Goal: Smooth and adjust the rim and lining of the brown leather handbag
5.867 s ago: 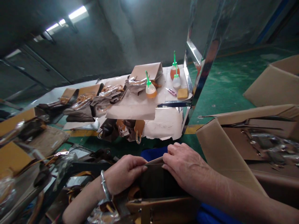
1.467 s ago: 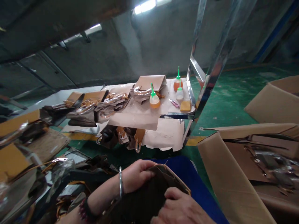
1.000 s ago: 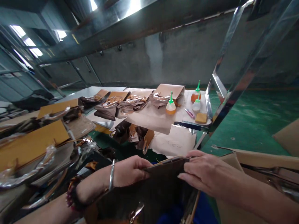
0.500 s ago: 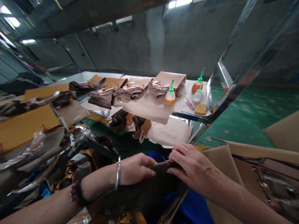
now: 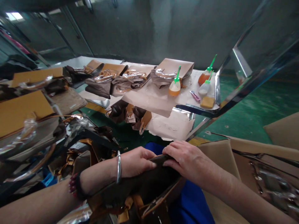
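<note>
A dark brown handbag (image 5: pixel 144 183) with tan straps and trim lies across my lap, its mouth partly open toward me. My left hand (image 5: pixel 137 161) pinches the bag's far top edge between thumb and fingers; a silver bangle and a beaded bracelet circle that arm. Just right of it, my right hand (image 5: pixel 181 157) grips the same edge, thumb on the near side and fingers over the far side. The fingertips behind the edge are hidden. Blue cloth (image 5: pixel 189 202) shows beneath the bag.
Ahead, a paper-covered table (image 5: pixel 149 102) bears several partly made bags (image 5: pixel 134 77), squeeze bottles (image 5: pixel 174 87) with green nozzles, a pink cutter (image 5: pixel 194 96) and a yellow sponge (image 5: pixel 207 102). More bag pieces (image 5: pixel 23 112) crowd the left. A cardboard box (image 5: pixel 219 155) with bags stands right.
Both hands have shifted slightly along the bag's edge, the right one closer to the left. The bag has tilted, so its opening and tan straps show more. The head view has dipped.
</note>
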Available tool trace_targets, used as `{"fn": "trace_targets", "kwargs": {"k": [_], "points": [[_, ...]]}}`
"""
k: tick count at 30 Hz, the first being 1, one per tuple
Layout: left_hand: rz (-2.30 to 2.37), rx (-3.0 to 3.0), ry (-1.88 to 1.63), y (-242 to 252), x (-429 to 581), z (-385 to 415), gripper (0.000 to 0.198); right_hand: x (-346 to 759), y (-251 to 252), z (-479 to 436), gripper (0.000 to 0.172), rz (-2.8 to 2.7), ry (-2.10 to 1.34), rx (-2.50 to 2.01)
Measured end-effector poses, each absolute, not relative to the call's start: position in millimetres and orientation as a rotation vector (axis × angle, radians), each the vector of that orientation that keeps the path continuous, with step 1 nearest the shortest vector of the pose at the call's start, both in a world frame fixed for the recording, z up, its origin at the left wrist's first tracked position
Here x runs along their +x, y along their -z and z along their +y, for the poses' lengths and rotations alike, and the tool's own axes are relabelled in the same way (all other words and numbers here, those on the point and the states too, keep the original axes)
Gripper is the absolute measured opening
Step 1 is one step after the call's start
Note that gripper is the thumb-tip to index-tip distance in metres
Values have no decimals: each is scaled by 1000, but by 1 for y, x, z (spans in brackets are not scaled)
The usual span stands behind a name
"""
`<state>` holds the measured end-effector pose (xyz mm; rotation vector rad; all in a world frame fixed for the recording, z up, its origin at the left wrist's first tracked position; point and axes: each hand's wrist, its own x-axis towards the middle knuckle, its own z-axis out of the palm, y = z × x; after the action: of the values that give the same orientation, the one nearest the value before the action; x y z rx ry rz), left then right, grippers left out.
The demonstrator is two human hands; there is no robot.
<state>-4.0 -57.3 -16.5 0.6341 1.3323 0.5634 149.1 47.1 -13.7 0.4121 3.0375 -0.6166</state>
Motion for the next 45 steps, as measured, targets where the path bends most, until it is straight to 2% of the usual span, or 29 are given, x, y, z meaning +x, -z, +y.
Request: {"fn": "trace_targets", "kwargs": {"k": [7,10,15,26,41,45], "points": [[1343,618,-621,27,-5,-58,33,154,24,46,10,3239,636,409],[1338,566,-644,27,-5,-58,32,158,26,46,3,3290,585,470],[1348,530,-636,26,-3,-57,34,159,26,47,3,3204,492,562],[1370,566,-630,29,0,-57,31,159,37,51,13,3076,1061,565],[1334,607,-642,17,18,-63,41,160,35,47,12,2968,1048,803],[1306,675,-663,23,18,-56,54,161,35,47,14,2968,1043,843]]}}
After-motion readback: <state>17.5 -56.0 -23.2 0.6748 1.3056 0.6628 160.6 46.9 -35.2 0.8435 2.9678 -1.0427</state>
